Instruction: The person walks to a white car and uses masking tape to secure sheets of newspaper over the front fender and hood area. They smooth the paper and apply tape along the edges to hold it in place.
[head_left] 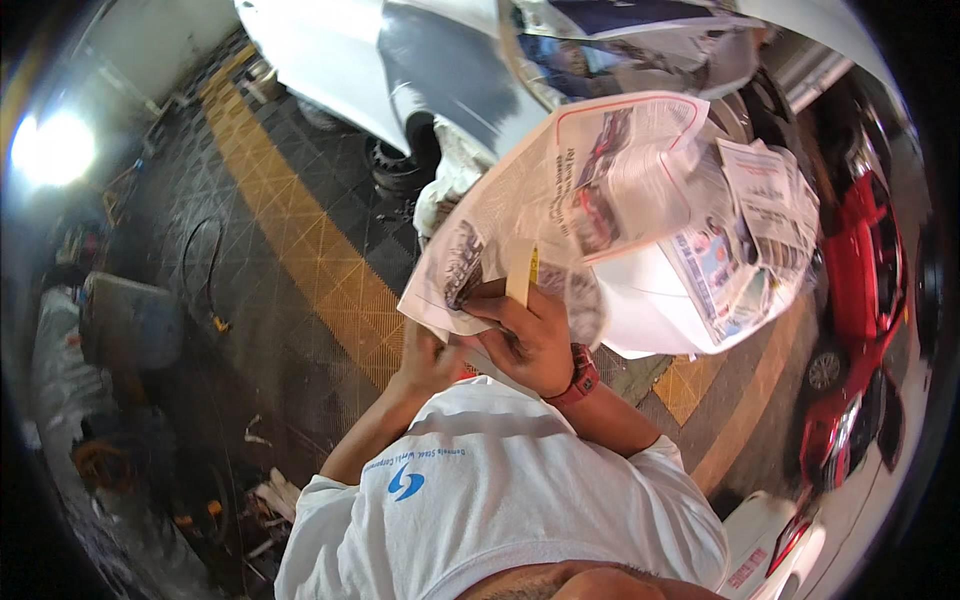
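My right hand [530, 342], with a red watch on its wrist, is closed on the lower edge of a large newspaper sheet [500, 205]. A pale yellow strip of what looks like masking tape [521, 270] stands up by its fingers. My left hand [430, 362] is at the sheet's lower left corner, partly behind the paper, its fingers hidden and blurred. The sheet spreads up and away over a white car panel [635, 305]. More newspaper [765, 205] lies on that panel's right side.
Ahead stands a white car body with a grey patch [445, 65] and a dark wheel [390, 165]. A red car [855, 265] is at the right. Black floor tiles with a yellow band [300, 225] run left, where a hose [208, 265] lies. A bright lamp [55, 148] shines at far left.
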